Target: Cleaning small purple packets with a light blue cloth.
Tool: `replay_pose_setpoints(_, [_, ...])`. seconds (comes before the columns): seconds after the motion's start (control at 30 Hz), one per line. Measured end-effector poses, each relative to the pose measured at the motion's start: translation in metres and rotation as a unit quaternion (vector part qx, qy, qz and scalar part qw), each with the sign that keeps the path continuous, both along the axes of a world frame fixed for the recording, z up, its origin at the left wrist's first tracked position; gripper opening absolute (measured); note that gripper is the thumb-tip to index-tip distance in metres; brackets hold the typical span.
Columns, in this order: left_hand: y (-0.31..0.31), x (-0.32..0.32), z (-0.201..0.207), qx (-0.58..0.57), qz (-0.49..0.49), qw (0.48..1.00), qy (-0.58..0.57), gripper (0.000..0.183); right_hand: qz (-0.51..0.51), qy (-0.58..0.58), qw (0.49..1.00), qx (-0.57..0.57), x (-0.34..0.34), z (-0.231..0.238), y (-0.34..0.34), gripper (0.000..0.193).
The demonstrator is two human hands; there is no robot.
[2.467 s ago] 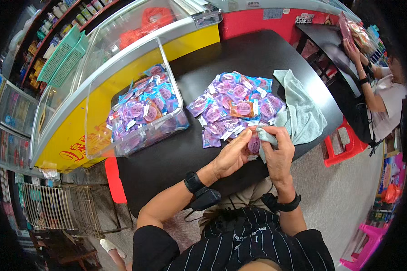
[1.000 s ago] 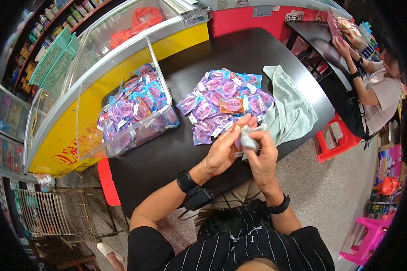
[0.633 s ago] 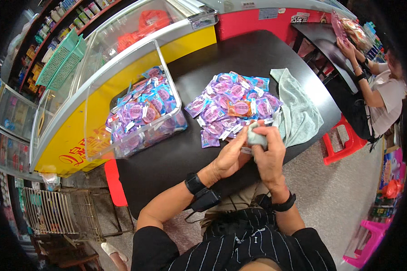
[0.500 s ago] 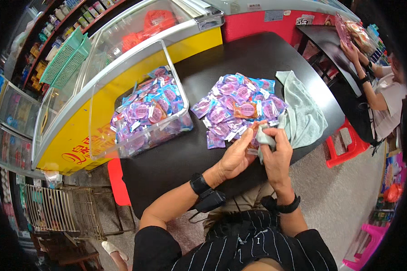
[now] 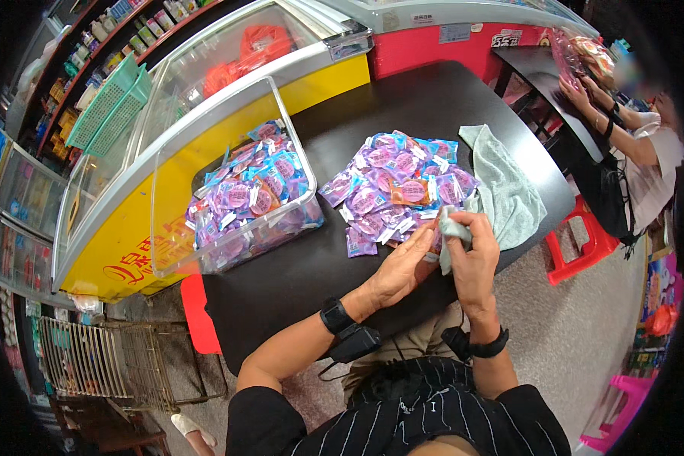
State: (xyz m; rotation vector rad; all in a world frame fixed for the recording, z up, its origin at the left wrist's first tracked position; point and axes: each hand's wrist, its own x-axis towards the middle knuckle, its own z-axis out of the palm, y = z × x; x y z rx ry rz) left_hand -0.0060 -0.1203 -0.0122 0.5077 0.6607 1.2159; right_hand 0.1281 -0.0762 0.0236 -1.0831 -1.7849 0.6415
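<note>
My left hand [image 5: 397,272] is closed on a small candy packet [image 5: 435,245], which is mostly hidden behind the fingers. Pinched in my right hand [image 5: 475,266] is a bunched end of a pale green cloth [image 5: 509,201], pressed against that packet. The rest of the cloth lies spread at the right side of the black table [image 5: 425,87]. Just beyond my hands is a heap of purple, blue and orange candy packets [image 5: 380,175]. To its left, a clear plastic bin [image 5: 305,140] holds several more such packets [image 5: 239,194].
A yellow-sided glass-top freezer [image 5: 114,228] borders the table on the left. Green baskets [image 5: 114,114] and a red bag [image 5: 262,45] rest on it. Red stools [image 5: 585,243] stand by the table. At the far right, another person [image 5: 638,144] handles a pink package at a second table.
My right hand and the cloth end have shifted slightly over the packet in my left hand. The other person's hands have moved a little around the package.
</note>
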Motion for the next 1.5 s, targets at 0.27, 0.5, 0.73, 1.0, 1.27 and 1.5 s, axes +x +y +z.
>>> replay_pose_setpoints(0.27, [0.0, -0.001, 0.01, 0.028, -0.031, 0.999, -0.005, 0.043, -0.007, 0.165, 0.971, -0.17, 0.031, -0.004, 0.026, 0.013])
replay_pose_setpoints(0.5, [0.001, -0.005, 0.004, 0.041, -0.027, 0.996, 0.081, 0.037, 0.163, 0.125, 0.948, -0.243, 0.036, 0.008, 0.009, 0.026])
replay_pose_setpoints(0.73, [-0.001, -0.003, 0.006, 0.053, -0.028, 0.995, 0.085, 0.029, 0.157, 0.103, 0.94, -0.285, 0.044, 0.016, 0.002, 0.02])
replay_pose_setpoints(1.0, [0.005, -0.002, 0.013, 0.026, -0.059, 0.998, -0.018, 0.067, 0.008, 0.058, 0.998, 0.016, 0.039, 0.016, 0.003, 0.018])
replay_pose_setpoints(1.27, [0.009, -0.012, 0.013, 0.01, -0.01, 0.999, -0.034, 0.054, 0.218, -0.055, 0.974, -0.01, 0.011, -0.002, -0.022, 0.042])
replay_pose_setpoints(1.5, [0.001, -0.01, 0.009, 0.014, -0.059, 0.998, 0.01, 0.05, 0.05, -0.031, 0.998, 0.027, 0.008, 0.003, 0.0, 0.03])
